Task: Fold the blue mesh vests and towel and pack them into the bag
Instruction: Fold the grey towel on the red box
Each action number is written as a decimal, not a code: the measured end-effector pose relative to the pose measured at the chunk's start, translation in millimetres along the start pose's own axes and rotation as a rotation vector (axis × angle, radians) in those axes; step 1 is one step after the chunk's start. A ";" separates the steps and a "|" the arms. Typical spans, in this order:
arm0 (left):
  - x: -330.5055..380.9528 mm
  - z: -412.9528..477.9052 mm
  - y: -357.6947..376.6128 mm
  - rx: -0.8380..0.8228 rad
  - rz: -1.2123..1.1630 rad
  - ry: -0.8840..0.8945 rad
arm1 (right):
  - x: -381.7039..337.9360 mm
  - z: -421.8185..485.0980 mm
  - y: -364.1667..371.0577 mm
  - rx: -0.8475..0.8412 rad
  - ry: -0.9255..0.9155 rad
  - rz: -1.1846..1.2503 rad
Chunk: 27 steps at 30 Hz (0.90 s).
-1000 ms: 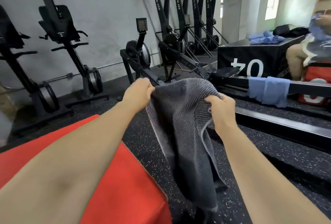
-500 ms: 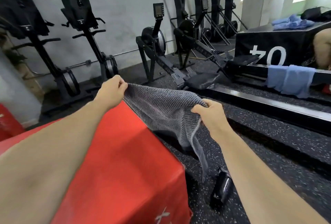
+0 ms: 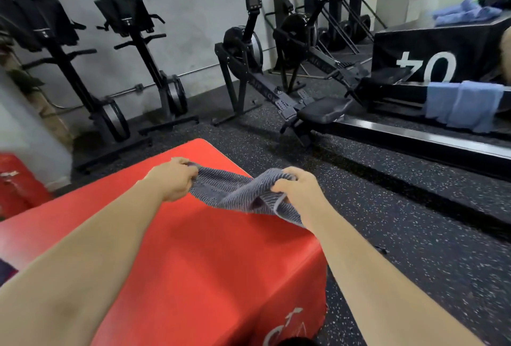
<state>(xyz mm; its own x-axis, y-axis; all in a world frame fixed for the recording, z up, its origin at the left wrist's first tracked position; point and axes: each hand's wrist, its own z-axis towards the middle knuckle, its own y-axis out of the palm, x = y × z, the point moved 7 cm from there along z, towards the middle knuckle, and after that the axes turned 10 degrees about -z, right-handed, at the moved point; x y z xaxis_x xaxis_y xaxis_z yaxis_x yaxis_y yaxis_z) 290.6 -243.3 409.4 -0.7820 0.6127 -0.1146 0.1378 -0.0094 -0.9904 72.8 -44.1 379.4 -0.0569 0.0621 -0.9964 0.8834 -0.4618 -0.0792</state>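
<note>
A grey ribbed towel [image 3: 235, 193] lies bunched on the far right part of a red padded box [image 3: 193, 257]. My left hand [image 3: 172, 180] grips its left corner, and my right hand [image 3: 297, 186] grips its right end near the box's edge. A blue cloth [image 3: 464, 104] hangs over the rail of a rowing machine at the right. More blue cloth [image 3: 464, 12] lies piled on a black box [image 3: 431, 41] at the far right. I see no bag clearly; a dark shape sits behind that pile.
Rowing machines [image 3: 249, 50] and upright black gym machines [image 3: 132, 28] line the wall ahead. A long black rail [image 3: 414, 138] runs across the floor at right. The floor is dark speckled rubber [image 3: 414, 249]. Another red box [image 3: 16, 182] stands at far left.
The towel was hanging in the air between my hands; both hands have moved down and left and laid it on top of the red box. My view has tilted downward.
</note>
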 end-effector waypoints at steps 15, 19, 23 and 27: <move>-102.0 -51.5 81.4 -0.143 -0.121 -0.097 | 49.3 -72.4 166.6 -0.498 -0.012 -0.392; -141.1 -61.7 99.4 -0.162 -0.202 -0.237 | 63.5 -91.8 207.5 -0.589 -0.079 -0.582; -173.2 -77.8 117.1 -0.209 -0.122 -0.343 | 74.6 -108.4 237.2 -0.610 -0.105 -0.614; -177.7 -93.8 130.1 -0.237 -0.055 -0.331 | 81.2 -126.6 264.6 -0.624 -0.132 -0.671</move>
<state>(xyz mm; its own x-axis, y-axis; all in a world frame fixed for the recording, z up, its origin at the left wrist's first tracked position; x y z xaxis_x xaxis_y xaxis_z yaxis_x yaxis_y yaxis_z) 504.5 -279.3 308.1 -0.9399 0.3200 -0.1191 0.1967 0.2224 -0.9549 360.9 -49.3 281.1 -0.6659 0.0254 -0.7456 0.7345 0.1969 -0.6494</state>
